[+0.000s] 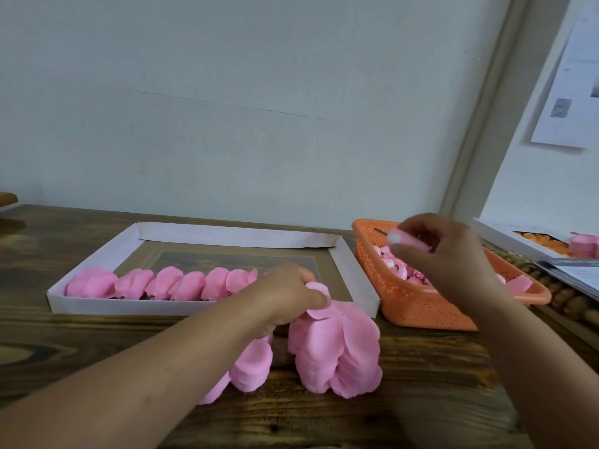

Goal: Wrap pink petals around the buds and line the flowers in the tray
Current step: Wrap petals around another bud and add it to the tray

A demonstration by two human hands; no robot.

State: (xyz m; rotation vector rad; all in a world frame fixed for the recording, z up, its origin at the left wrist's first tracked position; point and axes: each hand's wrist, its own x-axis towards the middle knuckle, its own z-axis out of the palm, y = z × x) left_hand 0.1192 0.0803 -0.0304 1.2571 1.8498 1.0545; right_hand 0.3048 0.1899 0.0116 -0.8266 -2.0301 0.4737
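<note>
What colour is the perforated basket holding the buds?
Orange; the basket shows best in the head view, right of the white tray.

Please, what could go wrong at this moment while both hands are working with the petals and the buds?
1. The left hand pinches one petal off the pink petal stack; the loose stack may slide apart on the wooden table.
2. The right hand holds a bud above the orange basket; the picture is blurred there, so the grip may be weak and the bud could drop.
</note>
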